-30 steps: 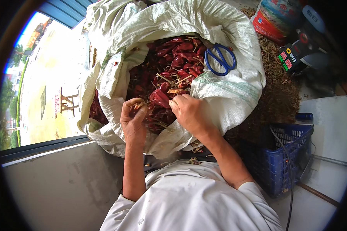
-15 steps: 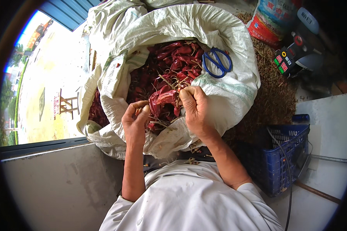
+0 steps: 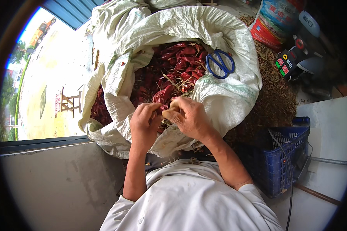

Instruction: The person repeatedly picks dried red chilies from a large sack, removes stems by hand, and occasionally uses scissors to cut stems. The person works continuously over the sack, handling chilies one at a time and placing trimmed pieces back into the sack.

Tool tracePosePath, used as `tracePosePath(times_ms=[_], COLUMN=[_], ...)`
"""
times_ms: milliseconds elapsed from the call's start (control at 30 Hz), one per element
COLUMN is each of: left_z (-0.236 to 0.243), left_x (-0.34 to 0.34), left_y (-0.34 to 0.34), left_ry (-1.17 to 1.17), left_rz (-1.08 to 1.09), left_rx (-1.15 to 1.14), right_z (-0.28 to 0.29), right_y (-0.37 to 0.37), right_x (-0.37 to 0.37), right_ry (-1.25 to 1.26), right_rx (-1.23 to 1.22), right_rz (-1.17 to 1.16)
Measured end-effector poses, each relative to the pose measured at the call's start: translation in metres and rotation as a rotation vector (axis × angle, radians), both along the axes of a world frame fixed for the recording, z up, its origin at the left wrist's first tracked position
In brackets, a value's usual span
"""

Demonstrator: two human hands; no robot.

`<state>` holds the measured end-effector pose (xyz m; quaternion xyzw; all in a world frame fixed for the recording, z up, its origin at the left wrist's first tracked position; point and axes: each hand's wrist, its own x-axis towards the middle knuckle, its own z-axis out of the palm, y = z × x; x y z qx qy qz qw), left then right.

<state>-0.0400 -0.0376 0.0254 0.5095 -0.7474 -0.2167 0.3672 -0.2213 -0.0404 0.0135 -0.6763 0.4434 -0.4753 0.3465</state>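
Note:
Dried red chili peppers fill a white woven sack whose mouth is rolled outward. Over the near side of the heap, my left hand is closed in a pinch on a dried chili pepper, most of it hidden by the fingers. Right beside it, my right hand has thumb and forefinger pinched together at the pepper's other end; what lies between those fingertips is too hidden to make out. Blue-handled scissors rest on the sack's rolled rim, to the right of the peppers.
More red peppers show in a fold at the sack's left. A blue plastic crate with a dark cable across it stands at right. Beyond are a pile of dry stems, a red-and-blue bag and a dark machine. A low wall borders the left.
My hands have come together: the right moved left and down, the left slightly right. The view has shifted a little.

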Motion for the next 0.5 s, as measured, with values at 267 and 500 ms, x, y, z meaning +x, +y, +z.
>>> tracePosePath(times_ms=[267, 500], left_z=[0.023, 0.018], left_x=[0.004, -0.006], left_y=[0.026, 0.038], left_ry=[-0.116, -0.179], left_rz=[-0.269, -0.062], left_rx=[0.051, -0.067], right_z=[0.003, 0.024], right_y=[0.027, 0.027], right_x=[-0.009, 0.002], right_ry=[0.046, 0.191], right_rx=[-0.033, -0.23], right_rz=[0.149, -0.028])
